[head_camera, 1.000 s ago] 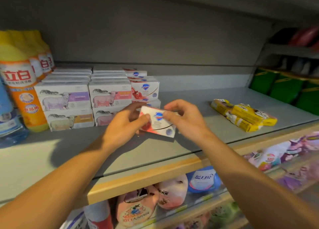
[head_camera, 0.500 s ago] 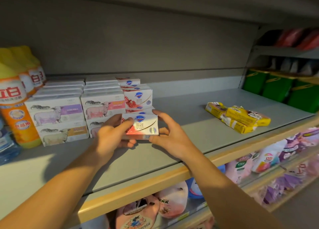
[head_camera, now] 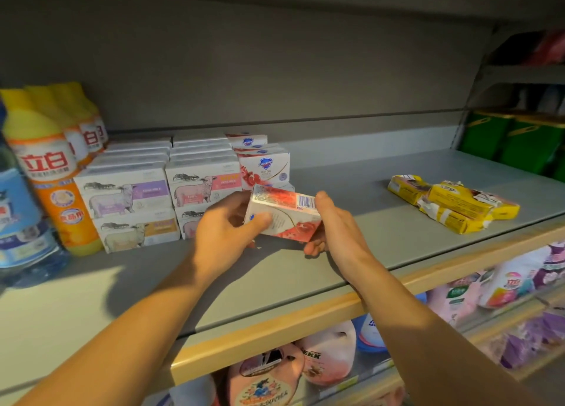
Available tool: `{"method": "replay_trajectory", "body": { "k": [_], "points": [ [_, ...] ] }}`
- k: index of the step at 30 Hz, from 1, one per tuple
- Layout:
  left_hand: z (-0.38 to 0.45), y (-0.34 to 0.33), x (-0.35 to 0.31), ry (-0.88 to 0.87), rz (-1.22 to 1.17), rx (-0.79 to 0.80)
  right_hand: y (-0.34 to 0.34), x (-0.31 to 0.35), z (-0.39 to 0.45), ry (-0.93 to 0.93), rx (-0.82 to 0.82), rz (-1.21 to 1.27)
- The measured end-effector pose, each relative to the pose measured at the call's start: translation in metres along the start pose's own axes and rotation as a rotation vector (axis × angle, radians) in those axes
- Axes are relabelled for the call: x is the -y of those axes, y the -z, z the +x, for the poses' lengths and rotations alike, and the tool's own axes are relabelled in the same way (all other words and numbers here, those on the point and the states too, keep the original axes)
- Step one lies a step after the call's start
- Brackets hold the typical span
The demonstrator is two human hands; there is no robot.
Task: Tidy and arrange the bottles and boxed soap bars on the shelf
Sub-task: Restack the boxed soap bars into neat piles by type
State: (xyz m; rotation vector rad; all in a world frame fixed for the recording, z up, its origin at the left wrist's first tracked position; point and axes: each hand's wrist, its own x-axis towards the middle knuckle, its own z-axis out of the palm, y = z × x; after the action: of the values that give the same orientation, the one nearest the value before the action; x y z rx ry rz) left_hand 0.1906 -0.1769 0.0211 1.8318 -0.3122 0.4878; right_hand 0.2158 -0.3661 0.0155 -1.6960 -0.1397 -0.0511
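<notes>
Lower shelf: pouches and bottles [head_camera: 324,356] in pink, white and purple, partly hidden below the wooden front edge.
Shelf: grey board [head_camera: 351,246] with a pale wood lip, lit in patches.
Left hand: [head_camera: 224,233] fingers curled round the left end of the soap box, thumb across its near face.
Right hand: [head_camera: 334,225] thumb on the top right edge, fingers tucked under the right end; grips the same box.
Soap box: [head_camera: 286,214] white and red, barcode on top, tilted, held clear of the shelf just in front of the red stack.
Red stack: matching white and red boxes [head_camera: 264,165], right of the sheep boxes, touching them.
Sheep boxes: two columns [head_camera: 159,197], two high, rows running to the back; purple, tan and pink labels.
Yellow bottles: row [head_camera: 49,167] at the left, beside the sheep boxes, orange lower halves.
Blue bottle: [head_camera: 18,222] at the far left edge, partly cut off.
Yellow packs: loose heap [head_camera: 455,207] lying well apart at the right of the shelf, wrappers crumpled.
Green containers: [head_camera: 513,139] on the neighbouring unit, far right, blurred.
</notes>
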Motion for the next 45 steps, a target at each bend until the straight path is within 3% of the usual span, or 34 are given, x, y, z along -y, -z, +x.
{"method": "replay_trajectory", "body": {
  "k": [4,12,23,28,32,36,41,45],
  "points": [
    [0.003,0.003,0.005,0.129,0.032,-0.128,0.0,0.002,-0.004,0.011,0.1,-0.024],
    [0.002,0.005,0.006,0.225,-0.049,-0.065,0.003,-0.001,-0.01,0.069,0.102,-0.058],
    [0.001,0.008,0.0,-0.017,0.327,-0.102,0.012,-0.016,0.003,0.193,0.127,0.112],
    [0.001,0.008,0.001,-0.034,0.219,0.0,0.013,-0.016,0.003,0.227,0.145,0.157],
    [-0.001,0.009,-0.004,0.032,-0.032,0.121,0.01,-0.009,0.004,0.16,0.123,0.264],
    [-0.004,0.002,-0.01,0.004,-0.042,0.222,0.007,-0.009,0.002,0.174,0.056,0.234],
    [-0.002,0.0,-0.007,-0.001,0.036,0.067,0.006,-0.014,0.002,0.205,0.063,0.189],
    [0.0,0.003,-0.003,-0.04,0.152,-0.006,0.007,-0.014,-0.001,0.265,0.078,0.008]
  ]
}}
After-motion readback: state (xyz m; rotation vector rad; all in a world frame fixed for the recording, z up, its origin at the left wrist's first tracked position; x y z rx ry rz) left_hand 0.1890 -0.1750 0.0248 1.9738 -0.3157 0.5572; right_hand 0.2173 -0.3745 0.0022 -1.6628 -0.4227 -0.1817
